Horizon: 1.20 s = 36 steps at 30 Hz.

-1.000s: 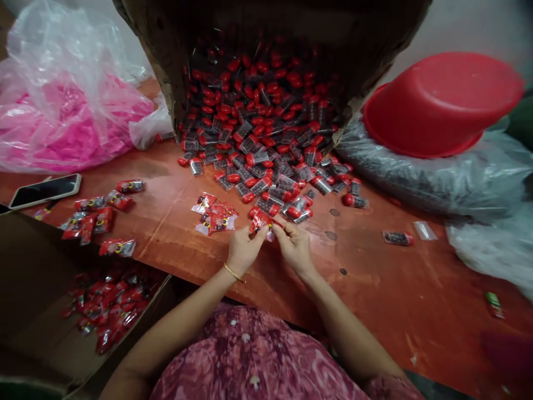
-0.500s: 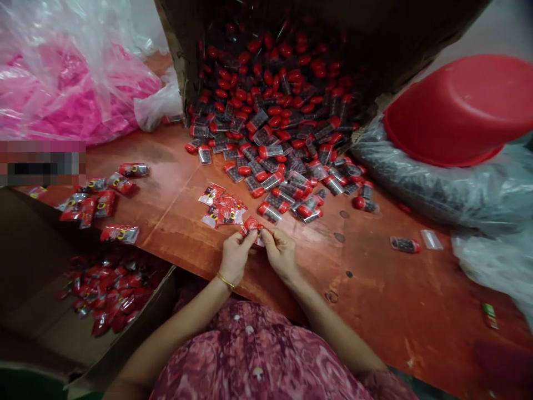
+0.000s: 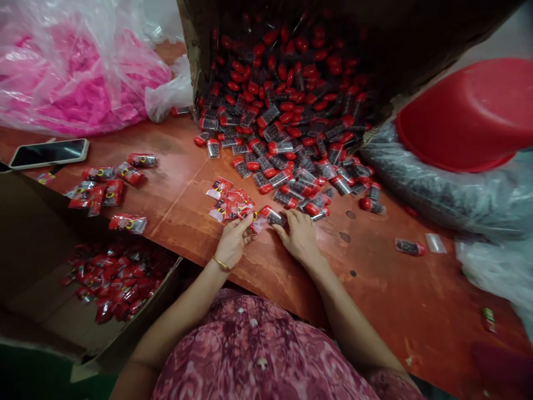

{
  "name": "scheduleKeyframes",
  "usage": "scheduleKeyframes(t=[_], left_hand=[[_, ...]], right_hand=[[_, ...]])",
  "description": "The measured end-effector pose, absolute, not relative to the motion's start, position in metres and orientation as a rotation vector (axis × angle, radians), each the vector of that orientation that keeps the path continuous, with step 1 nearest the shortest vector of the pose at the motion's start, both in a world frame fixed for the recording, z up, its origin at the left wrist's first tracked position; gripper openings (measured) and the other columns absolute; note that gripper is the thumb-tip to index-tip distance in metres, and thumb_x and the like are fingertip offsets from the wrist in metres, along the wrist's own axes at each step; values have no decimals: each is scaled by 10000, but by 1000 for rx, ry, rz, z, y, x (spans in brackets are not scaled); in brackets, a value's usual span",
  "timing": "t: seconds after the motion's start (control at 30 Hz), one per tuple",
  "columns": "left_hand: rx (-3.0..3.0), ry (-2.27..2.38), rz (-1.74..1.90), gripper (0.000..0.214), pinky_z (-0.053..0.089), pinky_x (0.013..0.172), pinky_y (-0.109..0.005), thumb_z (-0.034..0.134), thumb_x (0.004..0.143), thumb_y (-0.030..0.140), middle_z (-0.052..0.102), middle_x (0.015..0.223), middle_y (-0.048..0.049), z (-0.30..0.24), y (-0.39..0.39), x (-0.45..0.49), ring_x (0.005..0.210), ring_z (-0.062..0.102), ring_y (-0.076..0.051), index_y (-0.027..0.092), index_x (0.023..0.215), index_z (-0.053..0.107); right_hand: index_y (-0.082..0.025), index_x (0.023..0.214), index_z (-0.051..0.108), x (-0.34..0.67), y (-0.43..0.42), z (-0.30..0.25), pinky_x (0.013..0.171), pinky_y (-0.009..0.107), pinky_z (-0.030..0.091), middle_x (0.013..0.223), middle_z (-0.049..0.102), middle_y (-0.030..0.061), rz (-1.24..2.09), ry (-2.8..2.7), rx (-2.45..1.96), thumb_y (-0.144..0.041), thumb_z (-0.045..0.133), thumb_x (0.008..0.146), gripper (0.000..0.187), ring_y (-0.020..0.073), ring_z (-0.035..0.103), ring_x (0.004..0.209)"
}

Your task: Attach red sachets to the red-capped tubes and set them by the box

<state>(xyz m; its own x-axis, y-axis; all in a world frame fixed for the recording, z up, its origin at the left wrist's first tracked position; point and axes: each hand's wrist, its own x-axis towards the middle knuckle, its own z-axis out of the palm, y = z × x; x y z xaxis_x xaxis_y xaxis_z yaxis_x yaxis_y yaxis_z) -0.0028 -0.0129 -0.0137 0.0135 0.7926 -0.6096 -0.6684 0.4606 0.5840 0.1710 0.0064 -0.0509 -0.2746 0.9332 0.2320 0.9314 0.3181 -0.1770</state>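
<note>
Between the thumb and fingers of my left hand (image 3: 235, 239) is a small flat red printed wrapper (image 3: 259, 223). My right hand (image 3: 300, 236) has its thumb and fingers round the near end of a clear tube (image 3: 272, 215) with a red cap and dark contents. That tube lies on the table, its capped end towards the wrapper. Several more flat wrappers (image 3: 233, 201) overlap in a small pile just beyond my left hand. A large heap of red-capped tubes (image 3: 287, 139) spreads out of a tipped cardboard box (image 3: 189, 50) behind them.
Filled red packets (image 3: 127, 223) lie on the table (image 3: 175, 183) at the left. Below its edge, an open carton (image 3: 106, 347) holds many such packets. A phone (image 3: 50, 154) and a bag of pink pieces (image 3: 91, 83) sit left. Rightward, a red tub (image 3: 462, 116) rests on a filled plastic bag (image 3: 416, 180).
My hands have moved apart. The right one has left the wrapper and reached right to a tube; the left one still pinches the wrapper. The head view has shifted slightly.
</note>
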Motion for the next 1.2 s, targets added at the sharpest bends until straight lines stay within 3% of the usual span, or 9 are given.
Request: scheduleKeyframes(t=[0.17, 0.33, 0.53, 0.87, 0.97, 1.1, 1.2], left_hand=[[198, 1131, 1101, 397, 425, 449, -158, 827, 460, 394, 628, 552, 29, -15, -12, -1, 468, 554, -56, 137, 674, 613], [275, 1211, 1126, 449, 421, 458, -161, 825, 391, 463, 608, 507, 30, -15, -11, -1, 458, 542, -56, 138, 584, 584], [325, 1248, 1128, 466, 416, 479, -195, 810, 380, 504, 606, 524, 18, -11, -8, 3, 470, 533, -73, 136, 565, 594], [681, 1367, 1177, 320, 395, 549, -208, 759, 573, 406, 564, 503, 27, -21, -13, 1, 544, 507, -92, 134, 517, 600], [727, 1338, 1192, 300, 417, 581, -212, 742, 596, 408, 600, 556, 20, -24, -13, 2, 571, 524, -97, 131, 582, 629], [581, 1177, 1191, 353, 475, 677, -253, 764, 555, 411, 669, 704, -2, -23, -15, 12, 641, 586, -113, 135, 744, 649], [449, 1131, 1138, 415, 489, 653, -264, 802, 472, 420, 658, 651, -5, -18, -16, 18, 594, 588, -111, 125, 701, 621]], right_hand=[[-149, 888, 591, 177, 5, -51, 718, 357, 401, 866, 638, 120, 282, -2167, -1643, -354, 505, 836, 229, 236, 533, 794], [-181, 916, 565, 182, -11, -41, 588, 287, 424, 730, 599, 25, 772, -1690, -1492, -361, 480, 831, 217, 155, 520, 618], [-200, 822, 591, 182, -42, -17, 451, 228, 398, 578, 554, -34, 1224, -1272, -1314, -379, 592, 755, 191, 100, 466, 461], [-189, 778, 594, 170, -40, -12, 414, 203, 376, 538, 541, -47, 1290, -1195, -1348, -352, 637, 698, 186, 86, 459, 440], [-186, 799, 581, 165, -41, -16, 413, 202, 369, 523, 565, -47, 1313, -1123, -1356, -375, 617, 718, 209, 76, 447, 400], [-185, 855, 570, 154, -44, -22, 415, 200, 366, 528, 584, -44, 1316, -1084, -1326, -397, 587, 754, 235, 76, 466, 391], [-193, 880, 555, 143, -44, -23, 406, 194, 371, 544, 576, -56, 1273, -1052, -1305, -406, 581, 763, 245, 66, 457, 380]])
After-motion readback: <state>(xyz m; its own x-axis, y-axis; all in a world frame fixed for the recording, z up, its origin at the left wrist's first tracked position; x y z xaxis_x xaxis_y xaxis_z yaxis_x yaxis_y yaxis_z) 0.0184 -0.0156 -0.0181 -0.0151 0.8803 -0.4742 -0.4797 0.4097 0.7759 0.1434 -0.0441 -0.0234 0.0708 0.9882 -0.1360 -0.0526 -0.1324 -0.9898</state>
